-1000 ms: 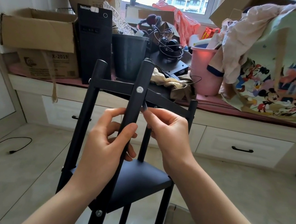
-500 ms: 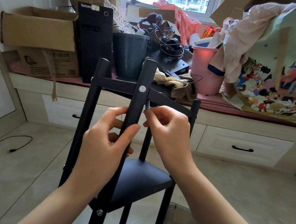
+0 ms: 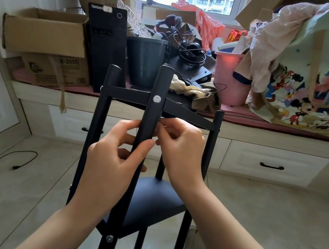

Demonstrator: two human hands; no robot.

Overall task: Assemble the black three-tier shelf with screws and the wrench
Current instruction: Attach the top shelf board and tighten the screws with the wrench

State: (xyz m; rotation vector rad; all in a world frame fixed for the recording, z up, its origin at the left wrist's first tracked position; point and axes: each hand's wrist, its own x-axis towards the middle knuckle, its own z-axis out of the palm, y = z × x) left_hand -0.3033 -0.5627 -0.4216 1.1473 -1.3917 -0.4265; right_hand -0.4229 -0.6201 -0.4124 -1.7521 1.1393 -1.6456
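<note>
At centre frame stands the black three-tier shelf (image 3: 147, 199), upright on the floor before the window-seat surface (image 3: 287, 135). Left of the front post (image 3: 148, 126), the left hand (image 3: 109, 165) wraps that post, thumb pressed to its face. Right of it, the right hand (image 3: 181, 148) has its fingertips bunched just behind the post; whether this grip pinches the wrench I cannot tell. Above both sits a seated screw (image 3: 156, 99). Best to brace the post firmly and turn in short, square strokes.
</note>
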